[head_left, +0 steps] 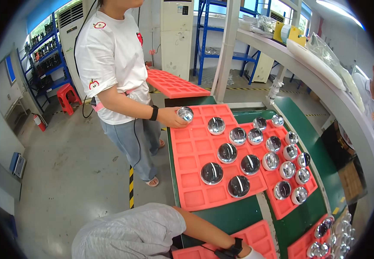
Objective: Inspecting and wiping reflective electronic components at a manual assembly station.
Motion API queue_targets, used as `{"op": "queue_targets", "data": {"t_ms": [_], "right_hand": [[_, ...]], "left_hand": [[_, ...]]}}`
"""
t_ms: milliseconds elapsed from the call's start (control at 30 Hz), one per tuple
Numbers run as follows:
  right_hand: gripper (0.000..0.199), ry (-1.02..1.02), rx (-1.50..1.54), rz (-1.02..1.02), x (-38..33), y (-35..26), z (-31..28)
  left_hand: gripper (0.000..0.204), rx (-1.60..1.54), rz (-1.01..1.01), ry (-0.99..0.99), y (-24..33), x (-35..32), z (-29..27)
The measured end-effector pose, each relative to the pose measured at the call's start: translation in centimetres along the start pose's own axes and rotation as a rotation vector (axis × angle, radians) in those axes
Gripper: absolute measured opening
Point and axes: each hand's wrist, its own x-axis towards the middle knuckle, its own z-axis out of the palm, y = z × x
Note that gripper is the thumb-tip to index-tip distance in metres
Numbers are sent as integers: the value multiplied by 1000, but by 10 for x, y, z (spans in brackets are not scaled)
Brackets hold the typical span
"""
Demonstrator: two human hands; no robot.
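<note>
My left arm, in a grey sleeve with a black wristband, reaches in from the lower edge. Of my left hand [252,254] only a pale, glove-like part shows; its fingers are cut off by the frame. It is over or beside a coral-red tray [262,233] with square pockets. My right hand is out of view. On the larger coral tray [187,181] ahead sit several shiny mirrored balls [212,173]. A co-worker in a white T-shirt grips another mirrored ball [185,114] above that tray's left side.
Several more mirrored balls fill a second tray [284,209] at the right, on the green table surface [226,213]. Another ball-filled tray [297,251] lies lower right. A coral tray [174,84] projects behind the co-worker. A grey overhead shelf [299,56] spans the right.
</note>
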Motion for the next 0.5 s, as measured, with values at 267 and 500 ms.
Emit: {"op": "queue_targets", "data": {"t_ms": [267, 500], "right_hand": [[34, -236, -355, 353, 46, -64, -17], [25, 211, -18, 243, -45, 75, -30]], "left_hand": [[36, 104, 20, -21, 3, -5, -17], [20, -85, -204, -283, 7, 10, -32]]}}
